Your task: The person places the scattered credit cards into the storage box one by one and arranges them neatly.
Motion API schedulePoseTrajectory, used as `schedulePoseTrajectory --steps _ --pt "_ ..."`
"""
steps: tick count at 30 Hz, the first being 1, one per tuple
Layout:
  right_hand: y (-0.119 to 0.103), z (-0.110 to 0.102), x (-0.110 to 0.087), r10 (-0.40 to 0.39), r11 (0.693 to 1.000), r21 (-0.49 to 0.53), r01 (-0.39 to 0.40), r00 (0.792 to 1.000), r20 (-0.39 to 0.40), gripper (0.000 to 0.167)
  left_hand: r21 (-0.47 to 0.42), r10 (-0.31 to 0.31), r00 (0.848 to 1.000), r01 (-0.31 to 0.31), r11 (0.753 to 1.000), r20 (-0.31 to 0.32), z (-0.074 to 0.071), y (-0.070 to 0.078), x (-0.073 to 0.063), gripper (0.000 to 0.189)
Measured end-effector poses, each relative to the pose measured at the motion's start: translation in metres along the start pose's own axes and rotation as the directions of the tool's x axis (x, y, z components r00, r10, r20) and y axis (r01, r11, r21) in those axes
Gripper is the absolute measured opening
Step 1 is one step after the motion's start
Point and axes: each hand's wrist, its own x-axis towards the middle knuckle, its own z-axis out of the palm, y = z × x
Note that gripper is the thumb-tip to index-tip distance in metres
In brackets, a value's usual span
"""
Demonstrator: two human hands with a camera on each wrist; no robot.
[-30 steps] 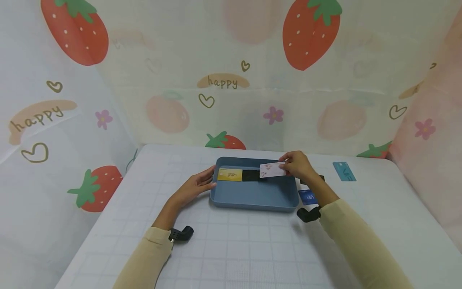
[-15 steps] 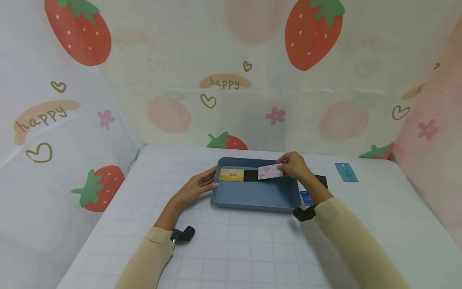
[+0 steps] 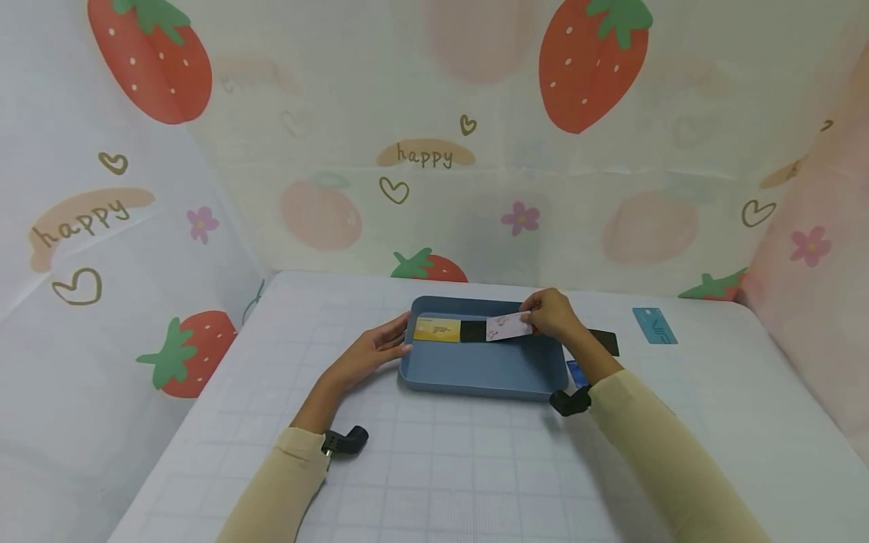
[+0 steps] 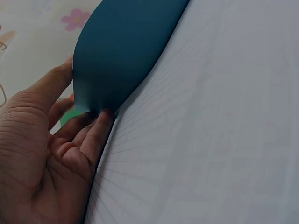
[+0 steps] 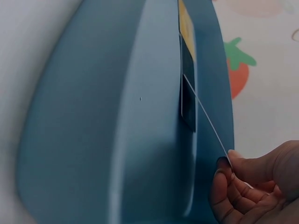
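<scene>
My right hand [image 3: 551,313] pinches the right end of a white card with a pink floral print [image 3: 505,326] over the blue tray [image 3: 482,371]. In the right wrist view this card [image 5: 208,120] slants, its far edge down at a black card [image 5: 188,105] and its near end raised between thumb and fingers. The white card partly covers the black card [image 3: 473,332] in the head view. A yellow card [image 3: 437,329] lies left of it, in the tray. My left hand [image 3: 363,353] touches the tray's left end, thumb and fingertips against its outer wall [image 4: 117,51].
Right of the tray on the white table [image 3: 434,460] lie a dark card [image 3: 606,342] and a blue card [image 3: 576,372], both partly hidden by the right arm. Farther right is a teal VIP card [image 3: 655,326]. A strawberry-print curtain [image 3: 434,211] stands behind the table.
The right hand has shifted slightly left relative to the tray and lowered the white card toward the black card. The left hand stays at the tray's left end.
</scene>
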Motion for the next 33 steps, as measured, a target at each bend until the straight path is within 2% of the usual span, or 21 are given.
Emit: schedulePoseTrajectory --steps 5,17,33 --pt "0.0001 0.0023 -0.0001 0.004 1.0 -0.016 -0.004 1.0 0.005 0.017 -0.036 0.009 1.0 -0.008 0.999 0.01 -0.0007 -0.0018 0.0006 0.073" --pt "0.0009 0.0051 0.0009 -0.05 0.992 -0.116 0.048 0.999 -0.013 0.019 -0.028 0.029 0.999 -0.028 0.999 0.018 -0.0016 -0.0019 0.0011 0.073" --pt "-0.0014 0.0051 -0.0006 -0.046 0.983 -0.181 0.034 0.997 -0.063 0.015 -0.013 0.021 1.0 -0.021 1.0 0.01 -0.0016 -0.0022 0.0014 0.073"
